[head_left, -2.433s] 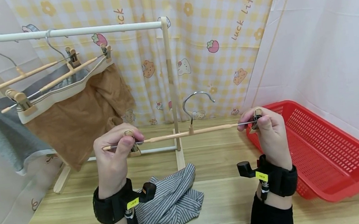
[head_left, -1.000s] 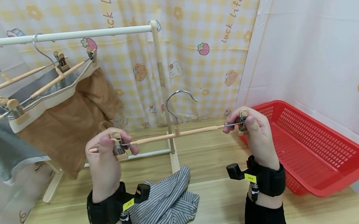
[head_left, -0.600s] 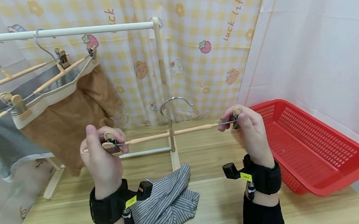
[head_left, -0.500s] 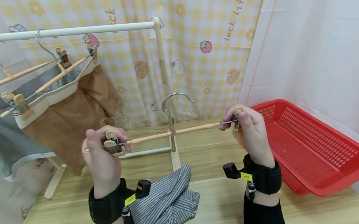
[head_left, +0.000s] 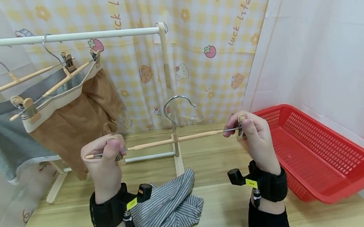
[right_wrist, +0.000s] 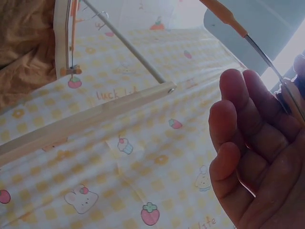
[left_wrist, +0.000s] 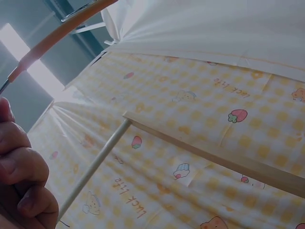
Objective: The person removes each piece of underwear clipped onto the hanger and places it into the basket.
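Clip hanger (head_left: 171, 140) held level above the counter (head_left: 213, 169), over striped cloth (head_left: 171, 206). Left hand (head_left: 103, 165) pinching its left clip, right hand (head_left: 257, 139) pinching the right clip.

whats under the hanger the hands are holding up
Under the hanger held by the left hand and right hand, a crumpled striped garment lies on the wooden table. Its left part is hidden behind the left wrist.
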A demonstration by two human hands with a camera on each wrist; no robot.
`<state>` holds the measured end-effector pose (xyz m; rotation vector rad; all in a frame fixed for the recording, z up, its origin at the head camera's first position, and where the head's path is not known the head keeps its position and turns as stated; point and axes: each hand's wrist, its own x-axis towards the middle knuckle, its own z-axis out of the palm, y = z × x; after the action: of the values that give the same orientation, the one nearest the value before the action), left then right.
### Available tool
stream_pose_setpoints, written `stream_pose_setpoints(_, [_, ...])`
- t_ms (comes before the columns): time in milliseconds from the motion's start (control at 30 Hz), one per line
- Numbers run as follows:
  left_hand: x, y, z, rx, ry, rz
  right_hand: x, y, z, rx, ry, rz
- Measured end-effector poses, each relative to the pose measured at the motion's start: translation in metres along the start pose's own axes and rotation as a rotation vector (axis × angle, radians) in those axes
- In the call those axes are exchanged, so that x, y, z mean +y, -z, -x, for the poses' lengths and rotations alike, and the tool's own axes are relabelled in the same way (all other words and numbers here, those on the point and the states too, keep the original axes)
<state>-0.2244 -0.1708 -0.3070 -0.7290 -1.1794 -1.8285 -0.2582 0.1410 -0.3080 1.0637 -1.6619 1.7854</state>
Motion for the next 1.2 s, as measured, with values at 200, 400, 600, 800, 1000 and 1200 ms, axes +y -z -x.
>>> stream_pose_setpoints(200, [0.002,0.000,0.002,-0.003,-0.044,0.055,-0.004,-0.003,0.002,-0.021,0.012,-0.051])
stream_pose_setpoints(400, [0.002,-0.001,0.003,-0.010,-0.086,0.099,0.000,-0.003,0.001,-0.033,-0.011,-0.105])
stream_pose_setpoints(600, [0.004,-0.003,0.001,0.012,-0.102,0.095,0.008,0.001,-0.003,-0.039,0.022,-0.173])
stream_pose_setpoints(800, [0.007,-0.005,-0.001,0.038,-0.091,0.098,0.023,0.006,-0.009,-0.016,0.020,-0.266])
stream_pose_setpoints(1000, [0.008,-0.004,-0.002,0.042,-0.085,0.082,0.048,-0.001,-0.008,-0.063,-0.162,-0.120])
stream_pose_setpoints(1200, [0.008,-0.003,-0.001,0.028,-0.094,0.085,0.069,-0.030,-0.009,-0.168,-0.291,0.029])
